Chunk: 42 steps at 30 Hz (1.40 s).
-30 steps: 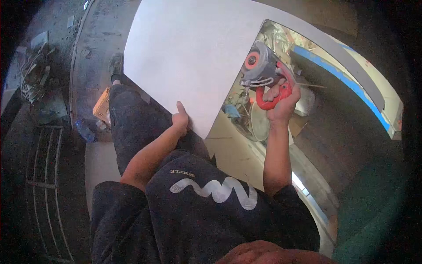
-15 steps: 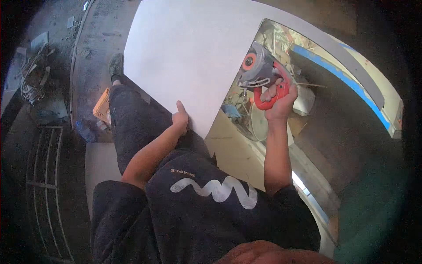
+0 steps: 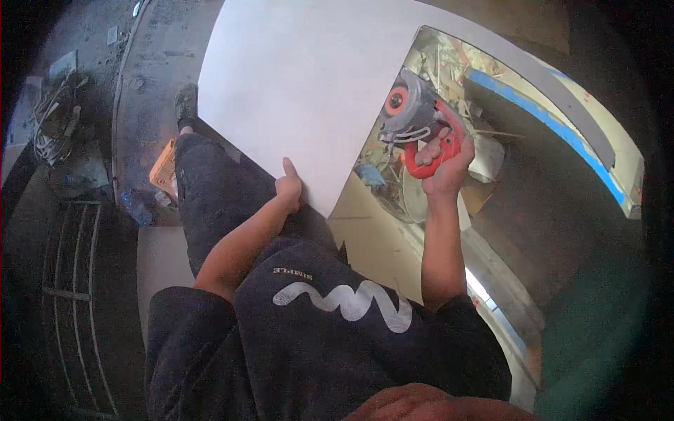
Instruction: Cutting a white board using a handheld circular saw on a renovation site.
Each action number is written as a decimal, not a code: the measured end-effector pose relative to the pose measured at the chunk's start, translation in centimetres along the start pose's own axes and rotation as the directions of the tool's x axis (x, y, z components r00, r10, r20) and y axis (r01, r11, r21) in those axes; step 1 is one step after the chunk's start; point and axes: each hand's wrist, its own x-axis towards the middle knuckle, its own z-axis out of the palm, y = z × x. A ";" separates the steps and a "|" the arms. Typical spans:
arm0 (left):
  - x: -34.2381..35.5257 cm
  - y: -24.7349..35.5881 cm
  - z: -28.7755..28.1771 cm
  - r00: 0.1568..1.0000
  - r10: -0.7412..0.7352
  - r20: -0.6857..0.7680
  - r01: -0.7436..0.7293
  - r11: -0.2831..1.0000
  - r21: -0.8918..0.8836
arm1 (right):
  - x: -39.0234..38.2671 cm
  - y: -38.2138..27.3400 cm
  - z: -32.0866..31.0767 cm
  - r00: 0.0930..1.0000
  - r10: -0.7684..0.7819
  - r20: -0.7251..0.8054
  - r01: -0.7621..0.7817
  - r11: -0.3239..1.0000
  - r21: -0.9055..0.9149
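Observation:
A large white board (image 3: 295, 84) spreads out before me, its right edge running diagonally. My right hand (image 3: 446, 158) is closed around the red handle of a circular saw (image 3: 411, 105), which has a grey body and an orange-ringed hub. The saw sits at the board's right edge; the cutting edge of its blade is hidden. On the near edge of the board, my left hand (image 3: 288, 189) pinches the sheet, one digit stretched along the top and the other fingers mostly out of sight.
Right of the board lie scraps and debris (image 3: 375, 175), beside a pale round bucket-like thing (image 3: 414, 196). A blue strip (image 3: 540, 105) runs along a panel at the far right. At left are an orange box (image 3: 163, 167), a bundle of cable (image 3: 55, 130) and a metal frame (image 3: 67, 295).
The circular saw in my right hand has shifted very slightly left and toward me along the board's edge. My left hand stays at about the same place on the board.

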 end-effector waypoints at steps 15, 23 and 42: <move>0.0 -0.7 0.1 0.998 0.015 -0.068 -0.018 0.999 -0.046 | -1.1 0.1 0.5 0.999 0.020 -0.038 -0.024 0.994 -0.104; 1.3 -0.9 0.7 1.000 -0.004 -0.007 0.003 0.997 -0.083 | -0.6 -0.6 0.6 0.999 0.017 -0.042 -0.021 0.996 -0.089; 2.9 -2.5 0.5 0.996 0.047 0.070 -0.048 0.999 0.012 | -2.4 -0.1 -0.5 0.997 0.078 -0.015 -0.079 0.995 -0.052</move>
